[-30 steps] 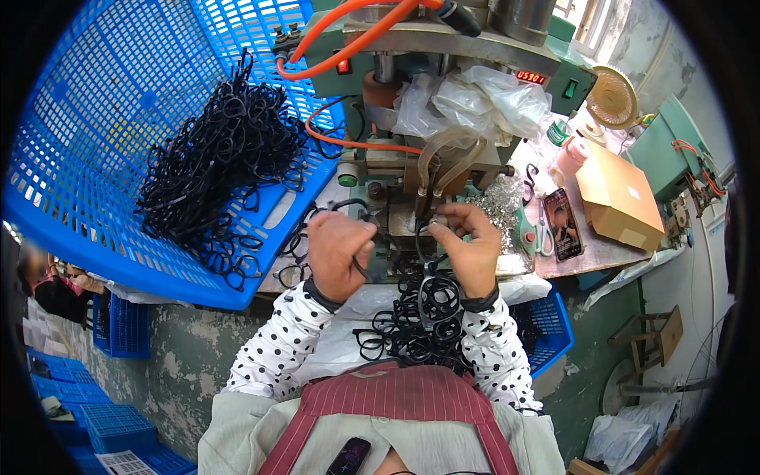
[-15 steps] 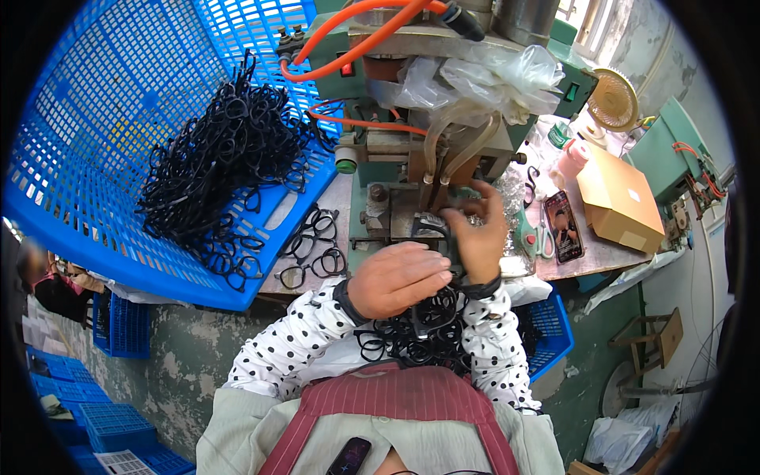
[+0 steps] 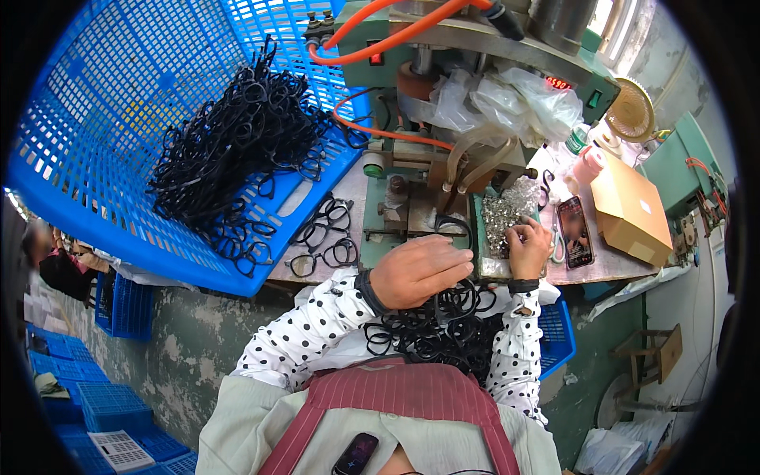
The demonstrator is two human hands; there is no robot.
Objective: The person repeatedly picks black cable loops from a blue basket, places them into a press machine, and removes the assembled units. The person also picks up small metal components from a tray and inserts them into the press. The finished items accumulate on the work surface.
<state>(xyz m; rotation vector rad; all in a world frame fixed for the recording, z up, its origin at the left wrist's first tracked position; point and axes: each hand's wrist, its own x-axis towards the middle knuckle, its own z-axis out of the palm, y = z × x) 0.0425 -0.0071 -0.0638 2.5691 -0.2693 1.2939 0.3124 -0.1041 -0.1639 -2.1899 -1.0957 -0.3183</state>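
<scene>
My left hand [image 3: 422, 271] is closed on a black eyeglass frame [image 3: 469, 226], its fingers pressed together in front of the machine's metal work block [image 3: 426, 215]. One rim of the frame shows above my fingers; the rest is hidden beneath them. To the right, my right hand [image 3: 529, 248] reaches into a tray of small shiny metal parts [image 3: 500, 218], fingertips pinched at the pile. Whatever they grip is too small to make out. More black eyeglass frames [image 3: 431, 336] lie heaped in my lap, below my hands.
A large blue basket [image 3: 87, 103] piled with black frames [image 3: 245, 131] stands on the left. Several loose frames [image 3: 324, 241] lie beside it. The green press [image 3: 372, 67] with orange hoses rises ahead. A phone [image 3: 575, 231], scissors [image 3: 558, 247] and a cardboard box [image 3: 631, 207] are at the right.
My right hand has moved right, from the work block to the tray of metal parts. My left hand stays by the block with the frame. The view has shifted slightly.
</scene>
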